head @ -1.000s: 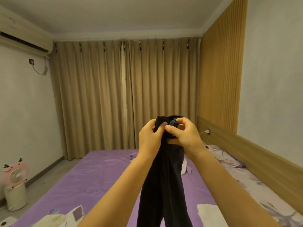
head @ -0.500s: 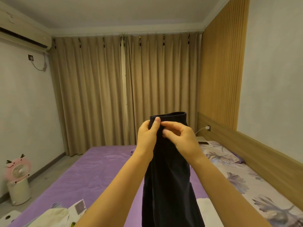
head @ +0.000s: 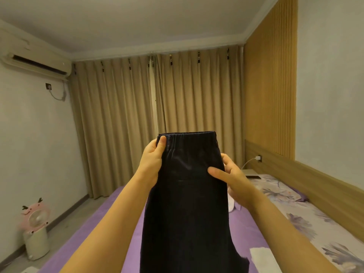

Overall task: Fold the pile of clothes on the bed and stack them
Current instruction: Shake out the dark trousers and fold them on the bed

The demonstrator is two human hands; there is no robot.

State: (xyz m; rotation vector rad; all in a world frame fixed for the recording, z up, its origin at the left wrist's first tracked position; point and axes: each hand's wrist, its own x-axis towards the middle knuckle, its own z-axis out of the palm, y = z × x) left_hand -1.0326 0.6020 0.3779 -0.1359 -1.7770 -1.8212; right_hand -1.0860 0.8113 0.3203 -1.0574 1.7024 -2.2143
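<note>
Dark navy trousers (head: 189, 203) held up waistband-first above purple bed (head: 122, 198), left hand (head: 152, 160) pinching waistband corner, right hand (head: 232, 178) gripping opposite side edge

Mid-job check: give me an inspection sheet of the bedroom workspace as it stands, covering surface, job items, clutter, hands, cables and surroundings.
Surface: bed with a purple sheet, floral bedding along its right side.
Job's things: dark trousers held up in the air, waistband on top, legs hanging down; not yet folded.
Clutter: white cloth on the bed at lower right; phone on the bedside stand.
Hands: left hand grips the waistband's left corner; right hand pinches the right edge lower down.
Cables: white charger cable from the wall socket.
Surroundings: closed beige curtains, air conditioner, pink fan on the floor.
</note>
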